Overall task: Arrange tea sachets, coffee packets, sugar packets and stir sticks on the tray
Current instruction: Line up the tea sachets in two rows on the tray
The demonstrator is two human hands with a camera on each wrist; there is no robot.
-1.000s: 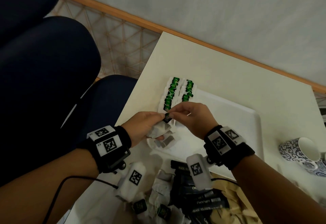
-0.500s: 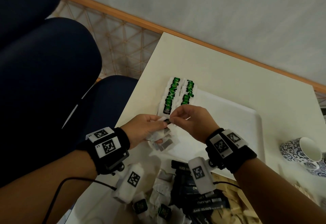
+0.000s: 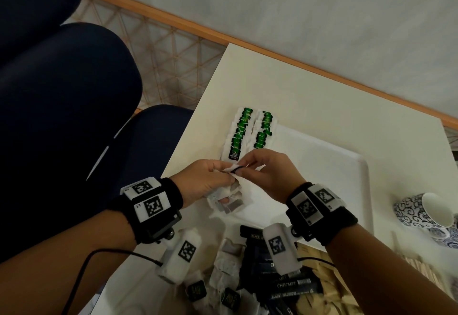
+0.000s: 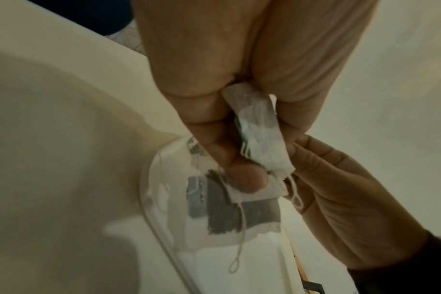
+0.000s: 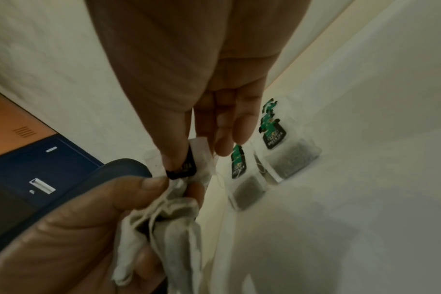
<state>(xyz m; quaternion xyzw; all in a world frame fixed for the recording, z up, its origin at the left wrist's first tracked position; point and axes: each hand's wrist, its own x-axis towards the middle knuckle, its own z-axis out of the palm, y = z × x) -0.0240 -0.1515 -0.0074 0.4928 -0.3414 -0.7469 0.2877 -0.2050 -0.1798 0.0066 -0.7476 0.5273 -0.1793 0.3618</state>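
Observation:
My left hand point(image 3: 218, 178) grips a small bunch of white tea sachets point(image 3: 228, 194) over the near left corner of the white tray point(image 3: 322, 166). My right hand point(image 3: 250, 166) pinches the dark paper tag point(image 5: 183, 166) of the top sachet between thumb and forefinger. In the left wrist view the held sachet point(image 4: 262, 137) is folded between both hands, strings dangling. Two overlapping rows of green-tagged tea sachets point(image 3: 250, 133) lie on the tray's far left edge, just beyond the hands. Several more sachets point(image 4: 229, 208) lie on the tray under my left hand.
Near the table's front edge lies a heap of loose tea sachets point(image 3: 223, 287), black coffee packets point(image 3: 285, 282) and pale wooden stir sticks point(image 3: 329, 297). A blue-patterned cup point(image 3: 426, 210) lies at the right. A dark blue chair point(image 3: 62, 116) stands left of the table.
Both hands drew slightly toward me and away from the green-tagged rows, keeping the sachet bunch between them. The right hand's pinch on the tag is unchanged.

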